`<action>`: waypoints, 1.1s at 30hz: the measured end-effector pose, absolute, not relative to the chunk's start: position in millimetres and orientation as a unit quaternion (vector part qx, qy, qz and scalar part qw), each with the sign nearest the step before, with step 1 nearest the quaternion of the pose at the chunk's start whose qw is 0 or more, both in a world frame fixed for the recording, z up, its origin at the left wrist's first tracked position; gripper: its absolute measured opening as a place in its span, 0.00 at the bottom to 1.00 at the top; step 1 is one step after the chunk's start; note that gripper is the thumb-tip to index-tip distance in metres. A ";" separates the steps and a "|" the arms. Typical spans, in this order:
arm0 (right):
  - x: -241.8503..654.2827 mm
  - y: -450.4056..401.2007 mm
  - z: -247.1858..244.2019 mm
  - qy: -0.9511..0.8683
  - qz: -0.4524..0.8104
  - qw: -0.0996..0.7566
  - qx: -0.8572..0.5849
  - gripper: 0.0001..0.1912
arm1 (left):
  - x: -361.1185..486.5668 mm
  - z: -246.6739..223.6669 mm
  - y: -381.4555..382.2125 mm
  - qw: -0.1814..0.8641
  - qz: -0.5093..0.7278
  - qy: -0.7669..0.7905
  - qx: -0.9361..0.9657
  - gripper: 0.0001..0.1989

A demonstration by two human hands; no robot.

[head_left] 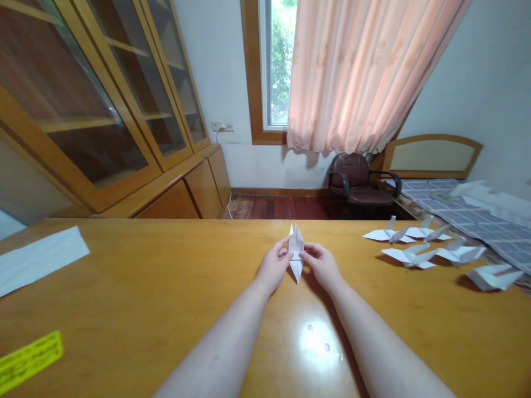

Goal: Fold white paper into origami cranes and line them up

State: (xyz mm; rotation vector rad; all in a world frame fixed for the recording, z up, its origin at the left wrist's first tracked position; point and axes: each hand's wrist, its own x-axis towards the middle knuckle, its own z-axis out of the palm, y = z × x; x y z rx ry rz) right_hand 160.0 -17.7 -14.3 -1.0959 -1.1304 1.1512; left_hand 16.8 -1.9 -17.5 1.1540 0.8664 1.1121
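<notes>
A small folded white paper is held just above or on the wooden table, near its far edge. Its lower end comes to a point, and two narrow tips stick up at the top. My left hand grips its left edge with thumb and fingers. On the right edge, my right hand pinches the same paper. Several folded white paper birds stand at the right side of the table, apart from my hands.
White sheets lie at the table's left. A yellow label shows at the lower left. Beyond the table are a glass-door cabinet, a brown armchair, a pink curtain and a bed with a checked cover.
</notes>
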 end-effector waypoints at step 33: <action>160.3 -16.9 -17.7 -0.479 0.480 0.543 -0.496 0.15 | 11.3 -10.5 -5.2 0.534 0.470 0.405 0.574 0.09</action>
